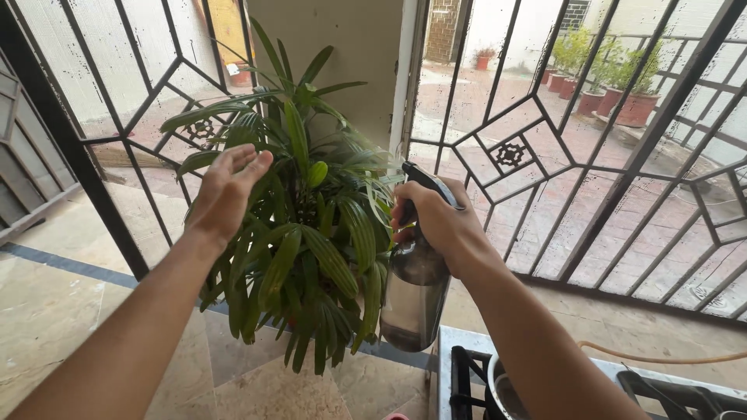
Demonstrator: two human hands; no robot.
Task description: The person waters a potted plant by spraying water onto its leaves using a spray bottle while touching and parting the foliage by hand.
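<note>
A leafy green potted plant (pixel 307 225) with long drooping leaves stands in front of me. My left hand (pixel 227 190) is open with fingers apart, reaching into its left-side leaves and touching them. My right hand (pixel 436 222) grips a clear spray bottle (pixel 414 292) with a black trigger head, its nozzle aimed at the plant's right side. A faint mist shows near the nozzle. The plant's pot is hidden under the leaves.
A black metal grille gate (pixel 545 155) stands behind the plant, with a tiled yard and red potted plants (pixel 622 93) beyond. A gas stove (pixel 467 373) with a pot sits at the lower right. The floor (pixel 54 295) is beige stone.
</note>
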